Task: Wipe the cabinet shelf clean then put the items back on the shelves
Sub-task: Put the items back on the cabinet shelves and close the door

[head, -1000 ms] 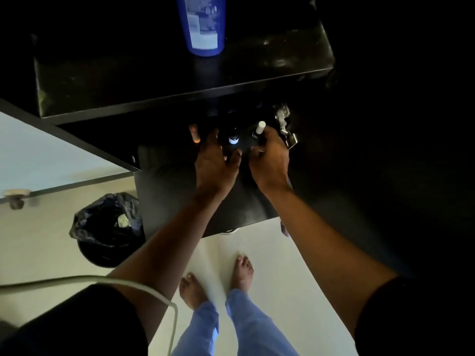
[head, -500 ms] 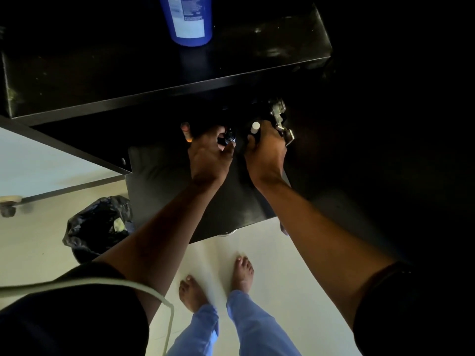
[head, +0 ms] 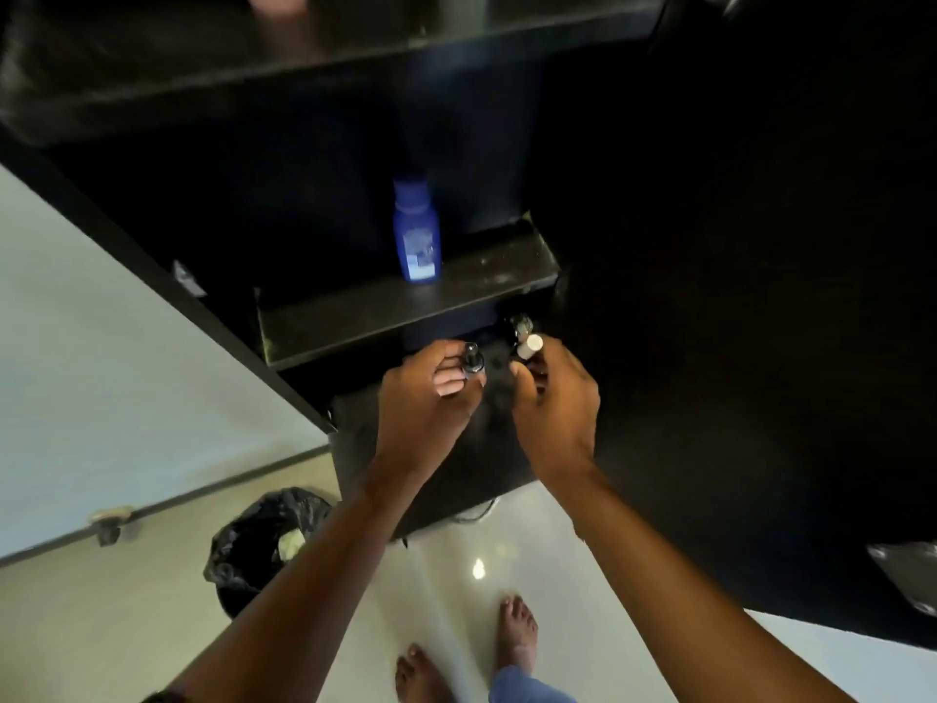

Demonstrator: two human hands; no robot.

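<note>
- Both arms reach forward and down into the dark cabinet, hands side by side just below the front edge of the black shelf (head: 405, 317).
- Left hand (head: 426, 403) is palm-up-ish, fingers curled round a small dark bottle (head: 471, 365) with a black cap.
- Right hand (head: 555, 398) has its fingers clamped on a small white-capped bottle (head: 530, 347); what else it holds, can't tell, too dark.
- A blue lotion bottle (head: 417, 230) stands upright on that shelf, well behind the hands.
- Bin with a black bag (head: 263, 540) sits on the floor at left, some pale scrap inside.
</note>
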